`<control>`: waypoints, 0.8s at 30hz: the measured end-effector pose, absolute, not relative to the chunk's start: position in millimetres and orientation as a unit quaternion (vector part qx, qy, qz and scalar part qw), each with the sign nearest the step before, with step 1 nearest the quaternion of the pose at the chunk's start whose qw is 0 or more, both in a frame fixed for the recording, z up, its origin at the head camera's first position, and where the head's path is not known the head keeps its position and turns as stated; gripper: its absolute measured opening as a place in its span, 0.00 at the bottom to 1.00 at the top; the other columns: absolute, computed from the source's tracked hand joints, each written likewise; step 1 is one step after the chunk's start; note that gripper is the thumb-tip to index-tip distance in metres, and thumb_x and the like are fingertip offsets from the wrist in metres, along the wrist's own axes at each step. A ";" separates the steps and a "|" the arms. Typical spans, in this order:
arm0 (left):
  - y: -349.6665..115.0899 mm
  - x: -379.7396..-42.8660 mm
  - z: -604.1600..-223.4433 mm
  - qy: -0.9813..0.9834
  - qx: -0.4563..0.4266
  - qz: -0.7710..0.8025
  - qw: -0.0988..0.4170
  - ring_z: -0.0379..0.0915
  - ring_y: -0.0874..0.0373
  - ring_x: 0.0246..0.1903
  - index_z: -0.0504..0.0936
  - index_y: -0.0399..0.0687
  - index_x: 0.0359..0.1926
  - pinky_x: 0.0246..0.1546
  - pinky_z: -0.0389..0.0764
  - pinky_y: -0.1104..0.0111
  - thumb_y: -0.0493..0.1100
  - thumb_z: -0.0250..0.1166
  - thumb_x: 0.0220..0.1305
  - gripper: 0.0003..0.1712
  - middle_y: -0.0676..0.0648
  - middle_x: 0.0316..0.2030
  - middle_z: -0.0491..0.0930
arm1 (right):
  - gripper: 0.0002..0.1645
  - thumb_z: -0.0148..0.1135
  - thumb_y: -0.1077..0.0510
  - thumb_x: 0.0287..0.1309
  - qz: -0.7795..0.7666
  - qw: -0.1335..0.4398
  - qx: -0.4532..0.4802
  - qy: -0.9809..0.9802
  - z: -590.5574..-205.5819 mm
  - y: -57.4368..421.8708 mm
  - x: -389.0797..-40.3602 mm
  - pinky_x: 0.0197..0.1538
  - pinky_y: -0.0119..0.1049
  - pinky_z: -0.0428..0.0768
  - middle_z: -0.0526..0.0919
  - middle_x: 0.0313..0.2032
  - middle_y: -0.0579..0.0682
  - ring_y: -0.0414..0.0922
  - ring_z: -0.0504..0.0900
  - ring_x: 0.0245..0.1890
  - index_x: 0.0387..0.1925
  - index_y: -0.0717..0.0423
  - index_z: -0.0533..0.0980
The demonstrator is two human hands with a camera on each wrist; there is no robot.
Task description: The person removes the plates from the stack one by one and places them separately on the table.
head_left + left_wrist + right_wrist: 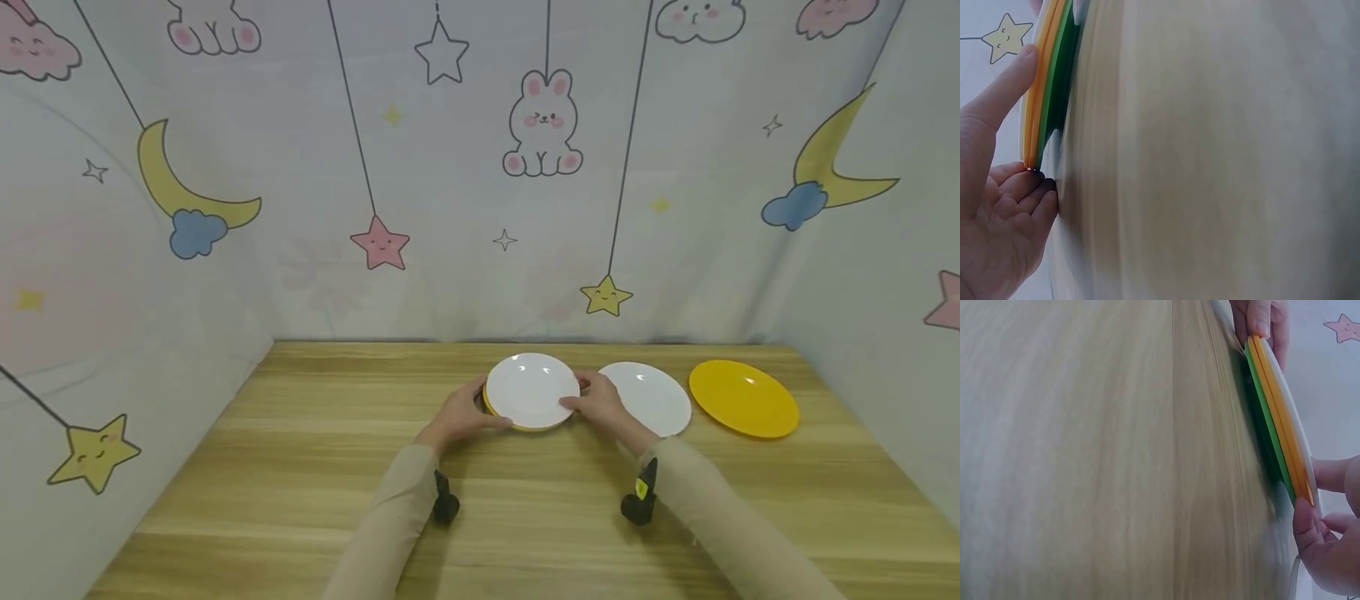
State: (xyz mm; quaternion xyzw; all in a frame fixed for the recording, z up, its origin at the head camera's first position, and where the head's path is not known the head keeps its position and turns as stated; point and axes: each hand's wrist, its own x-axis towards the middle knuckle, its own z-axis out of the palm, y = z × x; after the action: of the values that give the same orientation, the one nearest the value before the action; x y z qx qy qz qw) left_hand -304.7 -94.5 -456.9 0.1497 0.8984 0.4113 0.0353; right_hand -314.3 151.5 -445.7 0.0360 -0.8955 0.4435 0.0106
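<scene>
A stack of plates sits between the two hands, low over the tabletop. Its top is a white plate (pixel 532 387). The wrist views show two orange-yellow plates (pixel 1279 419) below it and a green plate (pixel 1052 87) lowest. On the left rim, my left hand (pixel 461 415) grips the stack, thumb along the edge and fingers at its far side. My right hand (pixel 602 406) pinches the opposite rim, its thumb on the white plate and fingers against the lower rims. Whether the stack touches the table is unclear.
Right of the stack, another white plate (pixel 652 396) lies on the wooden table (pixel 300 500), partly behind the right hand. Farther right lies a yellow plate (pixel 744 398). A patterned cloth wall (pixel 465 192) closes off the back and sides.
</scene>
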 end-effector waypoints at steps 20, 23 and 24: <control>-95.1 -305.7 -455.9 0.899 0.147 0.409 0.051 0.57 0.48 0.63 0.60 0.39 0.65 0.63 0.59 0.58 0.55 0.75 0.39 0.55 0.41 0.62 0.64 | 0.34 0.59 0.70 0.51 0.534 -0.034 0.035 -0.844 -422.4 161.8 -304.6 0.28 0.40 0.83 0.73 0.41 0.67 0.38 0.75 0.17 0.60 0.74 0.59; -95.5 -306.2 -456.2 0.898 0.146 0.411 0.058 0.56 0.49 0.63 0.59 0.41 0.66 0.64 0.58 0.58 0.56 0.74 0.39 0.55 0.42 0.62 0.64 | 0.33 0.57 0.70 0.53 0.539 -0.043 0.037 -0.841 -419.9 167.4 -304.0 0.27 0.37 0.82 0.73 0.41 0.67 0.37 0.75 0.17 0.60 0.74 0.59; -95.6 -306.2 -456.3 0.897 0.148 0.412 0.059 0.56 0.49 0.63 0.59 0.41 0.66 0.64 0.58 0.58 0.56 0.74 0.39 0.55 0.42 0.62 0.64 | 0.32 0.57 0.70 0.54 0.538 -0.047 0.042 -0.841 -419.3 170.3 -303.9 0.26 0.36 0.82 0.73 0.41 0.67 0.37 0.76 0.17 0.60 0.74 0.59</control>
State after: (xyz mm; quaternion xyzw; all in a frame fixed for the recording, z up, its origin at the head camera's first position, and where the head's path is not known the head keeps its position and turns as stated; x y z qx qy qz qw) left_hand -306.2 -95.6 -456.3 0.1479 0.8973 0.4118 0.0589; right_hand -303.9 170.3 -419.3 0.0420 -0.8405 0.5381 -0.0468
